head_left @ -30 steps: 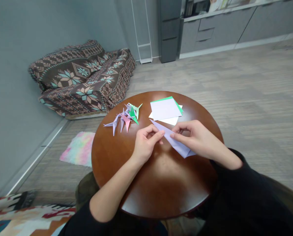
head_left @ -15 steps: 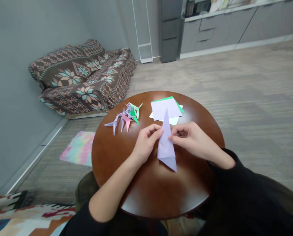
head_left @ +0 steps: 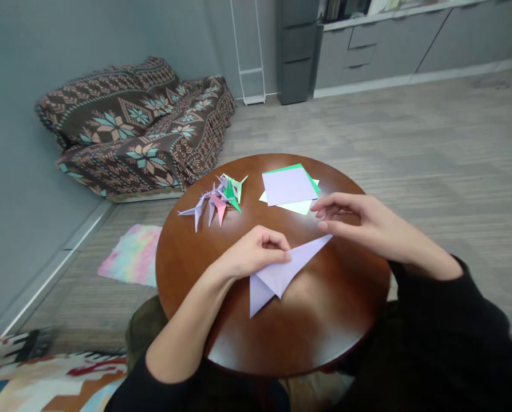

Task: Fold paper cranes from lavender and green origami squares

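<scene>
A folded sheet of lilac origami paper (head_left: 296, 264) slants over the near half of the table, its narrow tip pointing up and to the right. My left hand (head_left: 262, 252) pinches its upper edge between thumb and fingers. Just beyond the tip is my right hand (head_left: 354, 220), thumb and fingers apart with nothing between them; it seems clear of the paper. Behind the hands lies a stack of square paper (head_left: 289, 186), lilac on top, with green and pale sheets sticking out beneath.
Several folded paper cranes (head_left: 217, 200) in lilac, pink and green cluster on the left of the round brown table (head_left: 277, 349). Past it stand a sofa (head_left: 140, 126) under a patterned cover and grey kitchen cabinets (head_left: 380, 48). A fluffy pastel mat (head_left: 131, 256) lies on the floor.
The folded paper has turned from upright to slanting right, and its lower layers have spread. My right hand has let go of it and moved right; my left hand keeps its pinch.
</scene>
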{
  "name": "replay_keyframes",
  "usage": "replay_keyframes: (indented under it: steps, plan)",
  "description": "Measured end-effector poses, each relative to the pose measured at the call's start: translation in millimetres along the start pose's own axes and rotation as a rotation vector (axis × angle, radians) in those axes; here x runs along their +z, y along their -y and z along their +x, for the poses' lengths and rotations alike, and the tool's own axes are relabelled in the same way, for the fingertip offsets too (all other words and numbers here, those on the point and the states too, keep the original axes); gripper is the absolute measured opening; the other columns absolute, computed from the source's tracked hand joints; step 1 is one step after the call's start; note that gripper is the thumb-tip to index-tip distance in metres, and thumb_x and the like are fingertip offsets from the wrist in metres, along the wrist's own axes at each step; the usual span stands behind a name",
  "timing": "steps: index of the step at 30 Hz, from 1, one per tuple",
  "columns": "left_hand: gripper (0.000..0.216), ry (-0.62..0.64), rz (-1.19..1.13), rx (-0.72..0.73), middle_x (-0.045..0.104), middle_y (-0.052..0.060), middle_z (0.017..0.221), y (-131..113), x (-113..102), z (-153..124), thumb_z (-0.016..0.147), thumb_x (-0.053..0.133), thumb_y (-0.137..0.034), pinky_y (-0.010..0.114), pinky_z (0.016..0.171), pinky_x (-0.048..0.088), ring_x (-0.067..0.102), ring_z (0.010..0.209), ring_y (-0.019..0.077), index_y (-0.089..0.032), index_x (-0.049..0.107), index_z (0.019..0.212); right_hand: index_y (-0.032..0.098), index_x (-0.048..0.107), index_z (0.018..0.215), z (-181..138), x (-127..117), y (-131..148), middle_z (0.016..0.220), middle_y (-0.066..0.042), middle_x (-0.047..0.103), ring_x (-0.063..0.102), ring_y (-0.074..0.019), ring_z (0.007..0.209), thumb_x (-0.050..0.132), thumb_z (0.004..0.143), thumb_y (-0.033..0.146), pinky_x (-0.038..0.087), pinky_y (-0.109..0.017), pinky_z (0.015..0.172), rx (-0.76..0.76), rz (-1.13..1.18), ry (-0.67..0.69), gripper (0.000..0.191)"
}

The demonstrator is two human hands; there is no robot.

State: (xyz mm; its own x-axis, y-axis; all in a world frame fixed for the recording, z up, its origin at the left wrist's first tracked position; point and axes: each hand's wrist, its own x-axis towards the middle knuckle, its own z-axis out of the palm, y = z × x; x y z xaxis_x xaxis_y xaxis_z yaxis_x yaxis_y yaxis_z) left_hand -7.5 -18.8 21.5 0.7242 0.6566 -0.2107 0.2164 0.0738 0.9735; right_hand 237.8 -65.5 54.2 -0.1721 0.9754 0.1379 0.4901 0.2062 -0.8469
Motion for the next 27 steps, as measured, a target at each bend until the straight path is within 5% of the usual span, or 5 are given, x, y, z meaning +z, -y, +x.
replay_keyframes:
  steps: [3, 7, 16, 27]
  plan:
    - [0.014, 0.073, 0.085, -0.024, 0.058, -0.001, 0.059, -0.6, 0.2, -0.4, 0.075, 0.074, -0.027, 0.021, 0.049, 0.031, 0.044, 0.054, 0.0097, -0.015, 0.072, 0.068, 0.02, 0.075, 0.094, -1.6, 5.2, 3.1, 0.096, -0.005, 0.076, 0.069, -0.0236, 0.091, 0.069, 0.083, 0.026, 0.051, -0.034, 0.084, -0.044, -0.067, 0.174, 0.014]
    - [0.013, 0.14, 0.177, -0.035, 0.056, -0.002, 0.059, 0.4, -0.4, -0.7, 0.077, 0.071, -0.026, 0.023, 0.053, 0.032, 0.043, 0.055, 0.0097, -0.015, 0.069, 0.069, 0.019, 0.072, 0.082, 0.6, 22.9, 7.5, 0.075, -0.001, 0.072, 0.063, -0.0158, 0.066, 0.061, 0.079, 0.013, 0.046, -0.027, 0.063, -0.053, -0.07, 0.432, 0.013]
    - [0.013, 0.173, 0.19, -0.022, 0.053, -0.003, 0.06, 1.1, -1.6, -1.1, 0.077, 0.069, -0.025, 0.023, 0.055, 0.031, 0.042, 0.056, 0.0096, -0.015, 0.066, 0.069, 0.017, 0.064, 0.069, 4.5, 36.9, 7.0, 0.06, 0.005, 0.055, 0.046, -0.0095, 0.056, 0.057, 0.077, 0.011, 0.034, -0.023, 0.054, -0.019, 0.003, 0.486, 0.012]
    - [0.011, 0.074, 0.17, -0.008, 0.055, -0.003, 0.064, -1.7, 1.6, -2.3, 0.077, 0.07, -0.023, 0.022, 0.057, 0.032, 0.042, 0.06, 0.0087, -0.012, 0.07, 0.076, 0.015, 0.068, 0.074, 4.7, 40.0, -2.1, 0.062, 0.003, 0.058, 0.046, -0.0106, 0.059, 0.06, 0.077, 0.016, 0.034, -0.023, 0.054, 0.032, 0.051, 0.432, 0.009]
